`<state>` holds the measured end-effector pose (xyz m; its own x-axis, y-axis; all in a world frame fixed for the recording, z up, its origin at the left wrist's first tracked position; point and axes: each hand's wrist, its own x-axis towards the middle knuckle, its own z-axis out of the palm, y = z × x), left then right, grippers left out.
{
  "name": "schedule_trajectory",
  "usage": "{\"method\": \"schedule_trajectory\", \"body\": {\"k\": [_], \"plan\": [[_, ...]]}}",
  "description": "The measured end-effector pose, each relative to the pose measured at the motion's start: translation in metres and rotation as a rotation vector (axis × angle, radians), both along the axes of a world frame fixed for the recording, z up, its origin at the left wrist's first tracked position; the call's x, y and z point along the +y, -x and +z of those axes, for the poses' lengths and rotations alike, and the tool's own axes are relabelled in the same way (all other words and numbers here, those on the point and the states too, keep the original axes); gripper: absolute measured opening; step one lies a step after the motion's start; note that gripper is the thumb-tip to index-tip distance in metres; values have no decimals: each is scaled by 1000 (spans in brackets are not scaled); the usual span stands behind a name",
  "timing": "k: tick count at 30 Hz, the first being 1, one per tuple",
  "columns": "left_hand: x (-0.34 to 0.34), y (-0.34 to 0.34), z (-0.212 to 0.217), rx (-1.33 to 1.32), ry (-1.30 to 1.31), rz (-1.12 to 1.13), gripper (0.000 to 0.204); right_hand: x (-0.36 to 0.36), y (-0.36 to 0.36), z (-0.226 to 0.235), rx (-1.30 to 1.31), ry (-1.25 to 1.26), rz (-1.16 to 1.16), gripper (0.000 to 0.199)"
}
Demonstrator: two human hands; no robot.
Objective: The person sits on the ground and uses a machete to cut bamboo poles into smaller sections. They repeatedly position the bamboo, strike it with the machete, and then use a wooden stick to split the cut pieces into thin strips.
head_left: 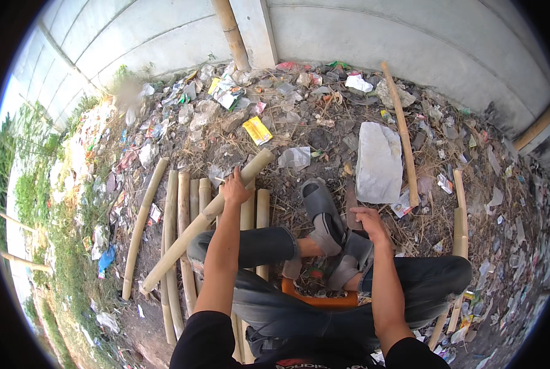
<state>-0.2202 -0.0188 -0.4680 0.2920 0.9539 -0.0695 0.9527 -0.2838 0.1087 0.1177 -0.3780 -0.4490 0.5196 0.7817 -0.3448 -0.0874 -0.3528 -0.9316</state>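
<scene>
My left hand (pixel 235 189) is closed round the upper part of a pale bamboo pole (pixel 185 238), which slants from lower left to upper right above several other poles. A thin pale stick, perhaps a cigarette, pokes out by its fingers. My right hand (pixel 371 222) is closed on a machete (pixel 351 202); its dark, broad blade points away from me, and the handle is hidden in my fist. Just beyond that hand lies a large whitish stone block (pixel 379 163). Under the slanted pole, cut bamboo poles (pixel 183 224) lie side by side on the ground.
A long bamboo pole (pixel 401 132) lies right of the block. Split bamboo pieces (pixel 460 221) rest by my right knee. An orange seat (pixel 327 301) shows beneath my legs. Litter and stones cover the soil up to a grey concrete wall (pixel 398 37); weeds (pixel 38 178) grow at left.
</scene>
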Motion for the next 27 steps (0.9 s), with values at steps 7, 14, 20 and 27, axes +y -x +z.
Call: {"method": "schedule_trajectory", "body": {"k": [7, 14, 20, 27], "plan": [[-33, -42, 104, -121, -106, -99, 54, -16, -14, 7, 460, 14, -94, 54], [-48, -41, 377, -711, -851, -360, 39, 13, 6, 19, -45, -235, 46, 49], [-53, -68, 460, -1197, -1019, -550, 32, 20, 20, 61, -631, -276, -189, 24], [-54, -124, 348, -1071, -598, -749, 56, 6, 18, 169, -968, -420, -323, 18]]}}
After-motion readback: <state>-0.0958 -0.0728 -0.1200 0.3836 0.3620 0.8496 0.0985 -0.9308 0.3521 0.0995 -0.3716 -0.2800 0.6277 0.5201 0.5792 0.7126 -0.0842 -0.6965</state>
